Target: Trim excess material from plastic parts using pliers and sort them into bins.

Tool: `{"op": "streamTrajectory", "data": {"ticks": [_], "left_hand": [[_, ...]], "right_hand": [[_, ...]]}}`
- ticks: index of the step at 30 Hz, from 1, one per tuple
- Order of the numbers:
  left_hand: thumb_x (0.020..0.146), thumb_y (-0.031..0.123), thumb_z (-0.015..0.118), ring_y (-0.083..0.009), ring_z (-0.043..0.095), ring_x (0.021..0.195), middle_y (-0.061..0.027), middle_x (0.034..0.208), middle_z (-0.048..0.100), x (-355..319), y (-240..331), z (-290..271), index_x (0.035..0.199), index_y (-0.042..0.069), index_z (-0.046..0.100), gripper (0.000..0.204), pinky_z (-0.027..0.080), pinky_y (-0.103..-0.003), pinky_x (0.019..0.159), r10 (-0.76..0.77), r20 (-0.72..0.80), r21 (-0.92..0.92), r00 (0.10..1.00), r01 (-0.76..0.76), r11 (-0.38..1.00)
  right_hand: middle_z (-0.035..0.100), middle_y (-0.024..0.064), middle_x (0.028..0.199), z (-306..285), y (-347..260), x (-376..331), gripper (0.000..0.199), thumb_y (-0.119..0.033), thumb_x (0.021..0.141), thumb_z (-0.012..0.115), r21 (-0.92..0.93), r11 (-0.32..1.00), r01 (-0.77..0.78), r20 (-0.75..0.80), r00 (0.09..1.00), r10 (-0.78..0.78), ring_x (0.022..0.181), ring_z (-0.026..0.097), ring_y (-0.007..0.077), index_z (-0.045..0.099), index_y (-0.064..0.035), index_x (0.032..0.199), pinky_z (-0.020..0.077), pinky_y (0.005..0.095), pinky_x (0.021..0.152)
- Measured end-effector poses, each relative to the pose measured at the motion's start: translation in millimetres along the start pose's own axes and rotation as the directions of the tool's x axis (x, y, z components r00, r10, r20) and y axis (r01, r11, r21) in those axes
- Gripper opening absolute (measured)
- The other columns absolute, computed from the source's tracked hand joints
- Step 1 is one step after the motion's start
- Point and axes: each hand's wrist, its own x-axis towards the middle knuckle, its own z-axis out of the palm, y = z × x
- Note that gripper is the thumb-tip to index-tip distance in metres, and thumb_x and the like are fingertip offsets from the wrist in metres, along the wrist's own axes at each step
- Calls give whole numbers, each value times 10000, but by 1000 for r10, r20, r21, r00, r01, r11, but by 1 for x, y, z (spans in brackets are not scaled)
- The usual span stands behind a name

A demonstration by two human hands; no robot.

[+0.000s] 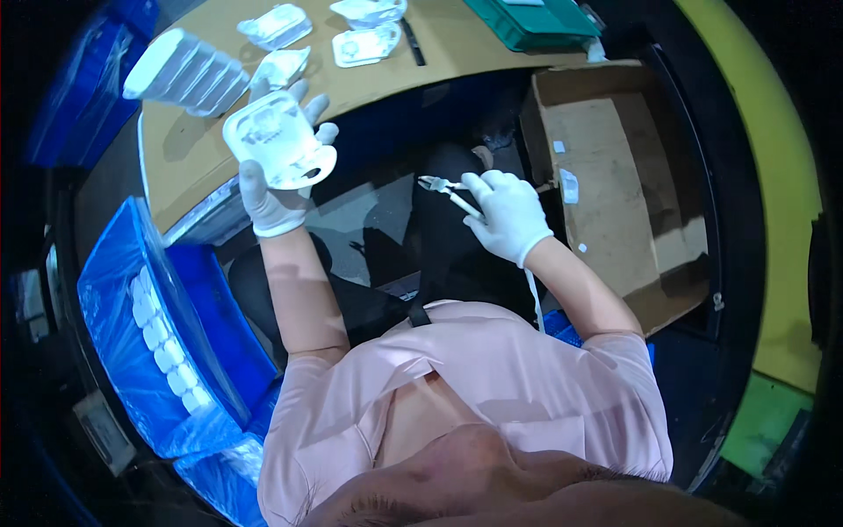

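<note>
My left hand, in a white glove, holds up a white moulded plastic part. It is shallow and roughly square, with rounded corners and a ring-shaped tab at its lower right. My thumb presses its near edge and the fingers reach behind it. My right hand, gloved as well, is closed round a pair of cutting pliers with pale handles. The pliers' jaws point left toward the part, well apart from it. Just left of the held part stands a stack of similar white parts.
More white parts lie on the tan table beside a black strip. A green tray sits at the back. To the right, a cardboard box holds small white scraps. A blue-lined bin at left contains stacked white pieces.
</note>
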Motion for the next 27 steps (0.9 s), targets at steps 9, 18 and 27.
{"op": "streamTrajectory", "data": {"ticks": [9,18,27], "left_hand": [[695,700,671,-466,501,1177,-207,1303,448,9,-33,3,1449,100,243,1054,561,-548,825,-200,-175,142,964,226,964],[920,366,603,-314,609,1039,-146,1240,486,37,-73,7,1432,149,227,672,583,-470,766,-155,-447,235,881,283,930],[775,5,682,-247,446,1216,-173,1313,404,60,-107,-9,1422,20,155,835,403,-369,1018,507,-200,855,838,-103,508]], "right_hand": [[575,127,992,5,38,-30,446,-193,759,664,-173,983,-57,185,979,89,953,575,303,538,-116,1180,432,417,821],[594,136,1095,-24,82,-6,542,-241,736,717,251,957,-143,-177,966,190,1037,566,341,553,-118,1238,454,415,880],[588,154,1155,-5,96,171,563,-403,781,680,287,940,-184,-409,864,294,1039,593,324,548,-128,1255,474,427,867]]}}
